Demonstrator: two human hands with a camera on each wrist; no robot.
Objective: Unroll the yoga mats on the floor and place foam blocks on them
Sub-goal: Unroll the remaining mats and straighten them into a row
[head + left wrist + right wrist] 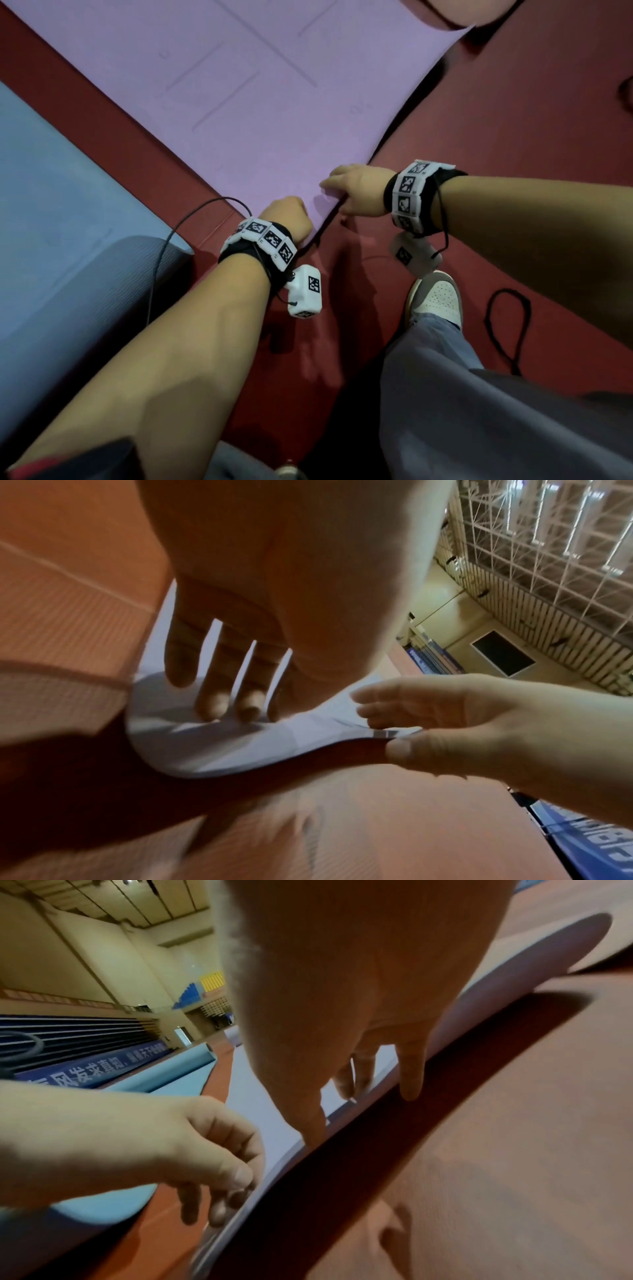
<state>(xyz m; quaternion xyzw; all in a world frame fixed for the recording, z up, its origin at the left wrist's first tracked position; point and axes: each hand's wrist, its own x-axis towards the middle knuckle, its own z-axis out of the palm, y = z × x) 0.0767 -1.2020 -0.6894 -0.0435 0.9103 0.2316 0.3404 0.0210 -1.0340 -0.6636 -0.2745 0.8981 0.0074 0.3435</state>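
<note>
A purple yoga mat [257, 120] lies unrolled, slanting across the red floor. Its near edge is lifted a little, with shadow under it [205, 750]. My left hand [291, 217] is at the near corner, and its fingertips [212, 710] press down on top of the mat; the thumb is hidden. My right hand [339, 192] pinches the same edge a short way to the right, fingers on top and thumb underneath [383, 731]. In the right wrist view both hands [373, 1093] [219, 1191] are on that edge [260, 1104]. A blue mat [51, 205] lies unrolled on the left.
My white shoe [435, 298] and grey trouser leg stand just behind the hands. A black cord loop [507, 329] lies on the floor at right, and a thin cable [164, 257] crosses the blue mat's corner. The blue mat's far end is still rolled [207, 1053]. Bleachers and a blue banner [85, 1074] lie beyond.
</note>
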